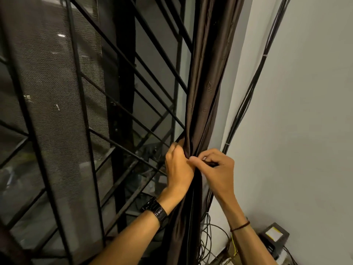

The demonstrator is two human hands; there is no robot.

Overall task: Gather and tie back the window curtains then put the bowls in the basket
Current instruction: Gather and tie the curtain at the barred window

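Observation:
A dark brown curtain (206, 83) hangs bunched into a narrow column at the right side of the window, against the wall's edge. My left hand (177, 167), with a black watch on its wrist, grips the bunched cloth from the left at its narrowest point. My right hand (215, 169) meets it from the right, thumb and fingers pinching a dark strip, probably the tie-back, at the same spot. Below the hands the curtain falls loose. No bowls or basket are in view.
A black metal window grille (107, 104) with a mesh screen (53, 92) fills the left. Black cables (254, 88) run down the white wall (305, 111) beside the curtain and coil on the floor. A small dark box (275, 236) sits at the bottom right.

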